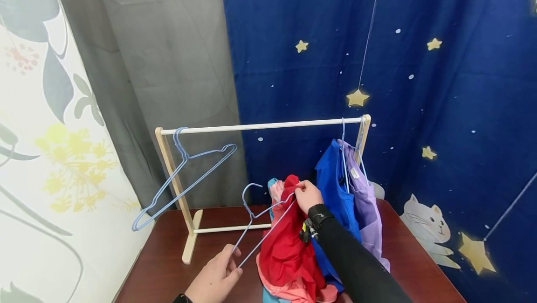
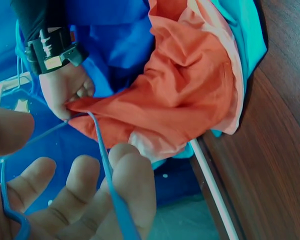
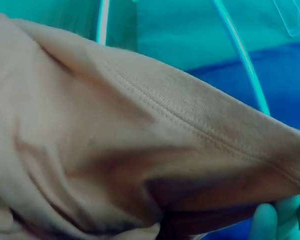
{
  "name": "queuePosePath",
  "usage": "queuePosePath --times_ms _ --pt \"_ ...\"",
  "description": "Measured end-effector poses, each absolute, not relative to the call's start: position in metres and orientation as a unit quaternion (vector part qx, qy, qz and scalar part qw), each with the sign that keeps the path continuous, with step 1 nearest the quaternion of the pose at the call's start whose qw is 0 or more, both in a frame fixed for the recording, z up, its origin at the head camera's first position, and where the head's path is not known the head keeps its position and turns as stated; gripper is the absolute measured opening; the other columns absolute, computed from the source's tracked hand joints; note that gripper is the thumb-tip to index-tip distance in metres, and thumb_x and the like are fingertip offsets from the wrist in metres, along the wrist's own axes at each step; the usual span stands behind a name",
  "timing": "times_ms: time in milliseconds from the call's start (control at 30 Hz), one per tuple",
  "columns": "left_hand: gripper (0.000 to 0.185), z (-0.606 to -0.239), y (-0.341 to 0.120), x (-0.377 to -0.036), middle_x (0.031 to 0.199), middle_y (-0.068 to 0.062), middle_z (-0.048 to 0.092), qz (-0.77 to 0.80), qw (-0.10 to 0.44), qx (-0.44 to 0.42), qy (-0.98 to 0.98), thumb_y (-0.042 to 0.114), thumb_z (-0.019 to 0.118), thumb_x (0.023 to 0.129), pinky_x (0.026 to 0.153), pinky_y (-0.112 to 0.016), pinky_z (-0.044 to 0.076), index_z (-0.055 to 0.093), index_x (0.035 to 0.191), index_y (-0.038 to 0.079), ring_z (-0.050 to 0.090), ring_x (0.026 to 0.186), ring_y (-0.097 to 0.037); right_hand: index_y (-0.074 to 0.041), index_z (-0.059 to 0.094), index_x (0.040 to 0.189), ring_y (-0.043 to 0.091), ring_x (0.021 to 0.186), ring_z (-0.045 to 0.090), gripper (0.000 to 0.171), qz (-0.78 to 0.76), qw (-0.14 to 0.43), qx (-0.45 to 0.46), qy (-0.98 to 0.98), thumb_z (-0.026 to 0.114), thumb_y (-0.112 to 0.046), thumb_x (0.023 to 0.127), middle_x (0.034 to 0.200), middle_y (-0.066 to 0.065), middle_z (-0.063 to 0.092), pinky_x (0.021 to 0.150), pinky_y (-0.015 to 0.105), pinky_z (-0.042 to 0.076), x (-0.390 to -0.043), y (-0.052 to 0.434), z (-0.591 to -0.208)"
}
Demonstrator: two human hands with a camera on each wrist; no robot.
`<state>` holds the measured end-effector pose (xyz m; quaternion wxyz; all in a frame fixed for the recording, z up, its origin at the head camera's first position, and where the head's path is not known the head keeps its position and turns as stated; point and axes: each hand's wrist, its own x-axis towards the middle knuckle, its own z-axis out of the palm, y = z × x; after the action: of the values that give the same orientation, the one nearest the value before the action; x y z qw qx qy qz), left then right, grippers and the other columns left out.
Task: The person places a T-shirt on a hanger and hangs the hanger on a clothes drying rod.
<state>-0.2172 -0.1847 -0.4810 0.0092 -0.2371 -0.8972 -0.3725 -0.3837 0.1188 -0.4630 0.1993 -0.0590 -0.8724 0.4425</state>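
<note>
My left hand (image 1: 216, 275) holds a light-blue wire hanger (image 1: 270, 232) by its near end, thumb and fingers about the wire. My right hand (image 1: 308, 196) pinches the upper edge of a red garment (image 1: 287, 242), where the hanger's other end meets the cloth. In the left wrist view the red garment (image 2: 185, 90) looks orange, and the hanger wire (image 2: 107, 165) runs past the left fingers to the right hand (image 2: 65, 90). The garment (image 3: 115, 140) fills much of the right wrist view, the right fingers (image 3: 264, 222) at its lower right edge. Which part of the garment is pinched, I cannot tell.
A white-railed rack (image 1: 251, 127) stands on the dark red table (image 1: 168, 247). Light-blue hangers (image 1: 184, 186) hang at its left. A blue garment (image 1: 335, 177) and a lilac garment (image 1: 367, 205) hang at its right. Pink and teal cloth (image 1: 274, 297) lies beneath the red garment.
</note>
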Motion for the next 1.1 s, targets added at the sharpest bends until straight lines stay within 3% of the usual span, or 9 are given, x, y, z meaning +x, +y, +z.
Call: queuePosePath --times_ms 133,233,400,567,733,900,1100 --pt "0.030 -0.484 -0.174 -0.220 0.077 0.005 0.051 -0.374 -0.005 -0.204 -0.905 0.019 0.069 0.090 0.058 -0.030 0.041 0.052 0.113 0.012 0.049 0.066 -0.008 -0.007 0.064 0.128 0.030 0.101 0.064 0.034 0.433 0.185 -0.028 -0.882 0.057 -0.014 0.095 0.113 0.012 0.070 0.087 0.046 0.050 -0.379 0.115 -0.467" --pt "0.030 -0.486 -0.165 -0.222 0.077 0.004 0.051 -0.374 -0.005 -0.186 -0.909 0.020 0.069 0.090 0.058 -0.031 0.041 0.052 0.114 0.012 0.049 0.065 -0.010 -0.006 0.056 0.140 0.032 0.102 0.064 0.046 0.427 0.165 -0.007 -0.889 0.057 -0.012 0.095 0.112 0.015 0.069 0.089 0.049 0.051 -0.375 0.113 -0.467" --pt "0.031 -0.490 -0.147 -0.227 0.080 0.004 0.050 -0.372 0.014 -0.173 -0.912 0.021 0.069 0.089 0.060 -0.032 0.041 0.053 0.115 0.014 0.049 0.069 -0.011 -0.004 0.046 0.149 0.022 0.080 0.062 0.062 0.403 0.155 0.027 -0.902 0.061 -0.011 0.089 0.085 0.006 0.063 0.075 0.040 0.051 -0.369 0.108 -0.466" --pt "0.031 -0.489 -0.133 -0.233 0.083 0.002 0.051 -0.387 0.012 -0.172 -0.906 0.021 0.067 0.090 0.061 -0.033 0.042 0.053 0.116 0.013 0.050 0.073 -0.012 -0.003 0.043 0.151 0.017 0.056 0.050 0.069 0.389 0.146 0.066 -0.907 0.060 -0.009 0.085 0.063 0.000 0.050 0.057 0.032 0.041 -0.362 0.102 -0.463" --pt "0.032 -0.487 -0.123 -0.240 0.086 -0.001 0.051 -0.394 0.000 -0.169 -0.903 0.021 0.065 0.090 0.061 -0.035 0.042 0.053 0.118 0.010 0.051 0.074 -0.015 -0.003 0.052 0.144 0.014 0.052 0.046 0.058 0.376 0.136 0.095 -0.912 0.061 -0.011 0.087 0.062 -0.003 0.047 0.051 0.028 0.036 -0.355 0.102 -0.456" --pt "0.031 -0.486 -0.115 -0.246 0.086 -0.002 0.050 -0.385 0.006 -0.172 -0.907 0.022 0.065 0.091 0.058 -0.034 0.043 0.053 0.118 0.010 0.050 0.071 -0.016 -0.006 0.067 0.123 0.015 0.056 0.049 0.034 0.359 0.140 0.125 -0.914 0.063 -0.012 0.091 0.064 -0.001 0.051 0.054 0.029 0.039 -0.346 0.104 -0.442" --pt "0.030 -0.484 -0.108 -0.251 0.087 -0.001 0.049 -0.383 0.019 -0.171 -0.908 0.023 0.063 0.095 0.059 -0.034 0.043 0.054 0.120 0.009 0.050 0.073 -0.015 -0.009 0.068 0.110 0.014 0.063 0.055 0.018 0.359 0.116 0.150 -0.914 0.065 -0.016 0.093 0.067 -0.005 0.059 0.057 0.029 0.045 -0.334 0.105 -0.425"
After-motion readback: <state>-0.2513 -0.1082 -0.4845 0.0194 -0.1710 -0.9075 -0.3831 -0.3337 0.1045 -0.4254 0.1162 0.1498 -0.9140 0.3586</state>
